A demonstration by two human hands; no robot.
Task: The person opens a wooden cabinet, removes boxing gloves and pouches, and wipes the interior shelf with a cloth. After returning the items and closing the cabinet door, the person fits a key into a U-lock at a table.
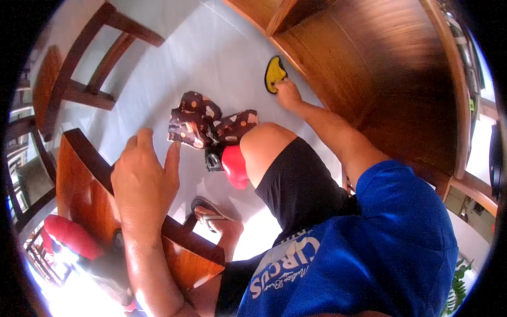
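Observation:
My right hand [289, 95] reaches down beside the large wooden furniture, with its fingers closed on the lower edge of a yellow, black-rimmed rounded piece [275, 75]. What that piece is, I cannot tell. Nearer to me, my left hand [142, 171] is raised with thumb and fingers apart, holding nothing. Behind it, a crumpled brown patterned cloth [194, 124] lies on the floor. A red, rounded padded thing [235, 167], possibly a boxing glove, rests by my bent knee, next to a small black item [213, 161].
A wooden chair [79, 79] stands at upper left. Curved wooden furniture [364, 63] fills the upper right. Below my left arm is a polished wooden piece [87, 185], with another red padded thing [71, 235] beside it. My sandalled foot [214, 216] is on the pale floor [211, 47].

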